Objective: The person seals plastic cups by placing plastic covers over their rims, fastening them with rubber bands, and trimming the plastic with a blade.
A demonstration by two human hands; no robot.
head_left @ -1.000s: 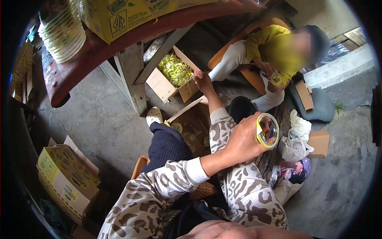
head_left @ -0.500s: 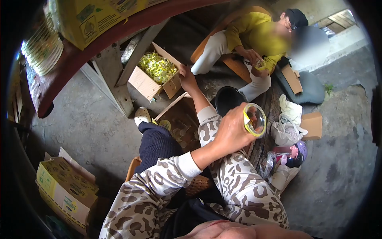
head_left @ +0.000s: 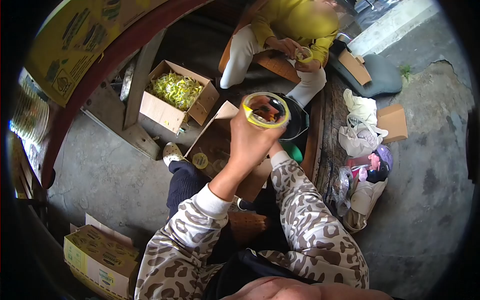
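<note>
Left hand [head_left: 250, 142] is clasping yellow-rimmed cup [head_left: 266, 111] in curled fingers; right hand [head_left: 275, 148] showing behind, finger state hidden; dark bucket [head_left: 298, 121] sitting beyond them.

Yellow-rimmed clear cup [head_left: 266, 110], brown-spotted white sleeves [head_left: 315, 212]

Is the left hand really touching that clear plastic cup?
Touching. The head view shows the left hand gripping the clear plastic cup, skin against its side.
</note>
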